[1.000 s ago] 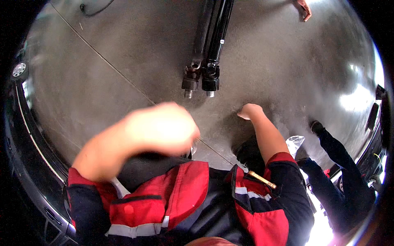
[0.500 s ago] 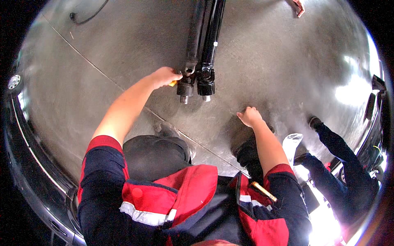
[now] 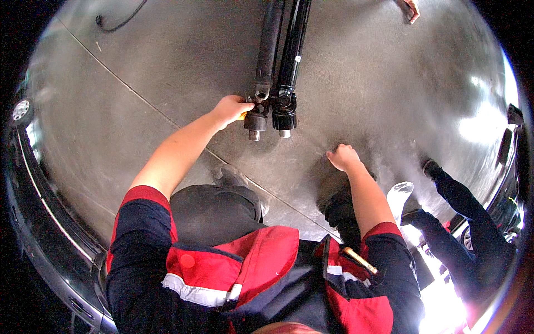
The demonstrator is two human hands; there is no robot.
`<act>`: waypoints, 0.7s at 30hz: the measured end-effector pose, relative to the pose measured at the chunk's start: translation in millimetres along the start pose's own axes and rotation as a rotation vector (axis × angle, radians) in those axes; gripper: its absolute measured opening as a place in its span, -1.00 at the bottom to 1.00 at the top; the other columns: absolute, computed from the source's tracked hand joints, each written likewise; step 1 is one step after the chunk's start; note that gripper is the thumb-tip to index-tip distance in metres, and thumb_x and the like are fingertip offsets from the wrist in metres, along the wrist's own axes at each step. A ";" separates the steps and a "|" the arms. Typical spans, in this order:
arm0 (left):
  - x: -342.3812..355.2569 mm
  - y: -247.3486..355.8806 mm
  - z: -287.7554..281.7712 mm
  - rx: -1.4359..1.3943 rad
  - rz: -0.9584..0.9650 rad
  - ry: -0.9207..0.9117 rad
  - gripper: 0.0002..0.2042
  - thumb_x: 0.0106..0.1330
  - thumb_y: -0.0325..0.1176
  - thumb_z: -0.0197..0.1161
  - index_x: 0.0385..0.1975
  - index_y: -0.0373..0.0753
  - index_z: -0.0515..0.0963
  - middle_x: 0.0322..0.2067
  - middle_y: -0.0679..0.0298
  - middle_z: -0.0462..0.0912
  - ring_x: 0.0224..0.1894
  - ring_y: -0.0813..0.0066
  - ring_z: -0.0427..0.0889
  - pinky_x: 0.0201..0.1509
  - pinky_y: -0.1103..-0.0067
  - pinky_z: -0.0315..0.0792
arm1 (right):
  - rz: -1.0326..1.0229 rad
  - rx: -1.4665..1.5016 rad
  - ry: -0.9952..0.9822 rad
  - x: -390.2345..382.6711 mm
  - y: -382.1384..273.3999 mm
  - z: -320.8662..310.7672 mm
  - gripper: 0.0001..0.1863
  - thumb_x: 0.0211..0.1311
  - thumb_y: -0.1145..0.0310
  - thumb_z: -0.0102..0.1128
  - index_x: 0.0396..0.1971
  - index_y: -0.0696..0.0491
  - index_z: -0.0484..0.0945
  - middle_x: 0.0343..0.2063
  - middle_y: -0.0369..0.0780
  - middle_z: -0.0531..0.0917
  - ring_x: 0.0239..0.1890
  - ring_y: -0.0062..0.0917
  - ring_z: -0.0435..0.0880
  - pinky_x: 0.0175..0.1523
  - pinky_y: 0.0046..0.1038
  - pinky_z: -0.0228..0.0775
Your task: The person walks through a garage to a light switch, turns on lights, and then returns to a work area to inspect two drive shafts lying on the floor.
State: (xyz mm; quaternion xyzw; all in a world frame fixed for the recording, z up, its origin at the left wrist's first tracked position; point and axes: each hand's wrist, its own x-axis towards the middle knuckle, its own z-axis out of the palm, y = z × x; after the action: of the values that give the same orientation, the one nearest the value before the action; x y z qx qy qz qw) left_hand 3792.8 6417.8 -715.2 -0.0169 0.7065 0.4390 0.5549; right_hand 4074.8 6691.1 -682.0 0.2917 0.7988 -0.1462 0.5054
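Two black drive shafts lie side by side on the concrete floor, the left one (image 3: 271, 50) duller and the right one (image 3: 294, 47) glossy with a small white mark. Each ends toward me in a universal joint with a silver stub. My left hand (image 3: 229, 110) is closed on a small yellow object (image 3: 243, 116), mostly hidden under the fingers. Its thumb touches the left shaft's universal joint (image 3: 256, 119); the right shaft's joint (image 3: 284, 114) sits just beside it. My right hand (image 3: 344, 157) is curled closed above my right knee, apart from the shafts; its palm side is hidden.
A dark car (image 3: 53, 228) stands along my left. On the right, a person's dark-trousered leg (image 3: 459, 192) shows near another vehicle. Another person's hand (image 3: 413, 12) is at the far right top. A dark cable (image 3: 119, 25) lies on the floor at the far left.
The whole view has shifted slightly, so things appear a little further right. My left hand with the yellow object has edged closer to the left shaft's joint. My right hand stays curled.
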 end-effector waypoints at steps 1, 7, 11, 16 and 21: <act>-2.0 0.7 1.6 -0.001 0.005 0.001 -0.71 0.17 -0.19 0.31 -0.42 -0.35 0.55 -0.53 0.31 0.55 -0.50 0.54 0.51 -0.45 0.59 0.39 | 0.017 -0.018 -0.009 -0.4 -0.3 -0.2 -0.33 0.19 -0.11 0.02 -0.03 0.26 0.46 0.00 0.11 0.51 0.07 -0.10 0.51 0.17 -0.23 0.37; -19.3 21.2 4.9 0.226 0.006 0.109 -0.75 0.08 -0.29 0.26 -0.53 -0.42 0.58 -0.59 0.21 0.57 -0.51 0.49 0.53 -0.43 0.52 0.39 | -0.035 -0.018 0.066 -2.1 0.6 2.8 -0.42 0.14 0.03 0.03 -0.17 0.33 0.53 -0.11 0.17 0.56 0.03 -0.04 0.52 0.14 -0.23 0.39; -25.5 34.0 3.4 0.346 0.019 0.143 -0.71 0.06 -0.23 0.29 -0.61 -0.40 0.55 -0.64 0.23 0.53 -0.57 0.50 0.48 -0.48 0.50 0.32 | -0.007 -0.006 0.020 -0.7 0.6 3.6 -0.41 0.15 -0.02 0.05 -0.10 0.26 0.52 -0.03 0.10 0.54 0.06 -0.12 0.53 0.16 -0.25 0.38; -34.1 42.2 4.7 0.292 0.058 0.117 -0.69 0.06 -0.18 0.32 -0.66 -0.34 0.52 -0.70 0.29 0.45 -0.65 0.53 0.37 -0.58 0.47 0.21 | -0.007 -0.004 0.036 -1.9 0.4 3.6 -0.45 0.13 0.04 0.02 -0.14 0.26 0.54 -0.03 0.09 0.54 0.06 -0.11 0.53 0.16 -0.26 0.38; -36.2 51.7 3.2 0.175 -0.092 0.099 -0.70 0.08 -0.20 0.32 -0.70 -0.28 0.49 -0.74 0.36 0.35 -0.71 0.57 0.25 -0.66 0.50 0.03 | -0.007 0.041 0.035 -3.1 1.3 3.7 -0.40 0.13 0.02 0.03 -0.12 0.33 0.51 -0.06 0.15 0.54 0.06 -0.05 0.51 0.16 -0.24 0.37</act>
State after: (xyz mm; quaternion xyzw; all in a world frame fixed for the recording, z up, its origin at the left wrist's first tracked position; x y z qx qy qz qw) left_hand 3782.8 6434.8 -655.2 -0.0224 0.7672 0.3484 0.5380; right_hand 4079.3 6689.2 -680.8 0.3015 0.8055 -0.1591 0.4847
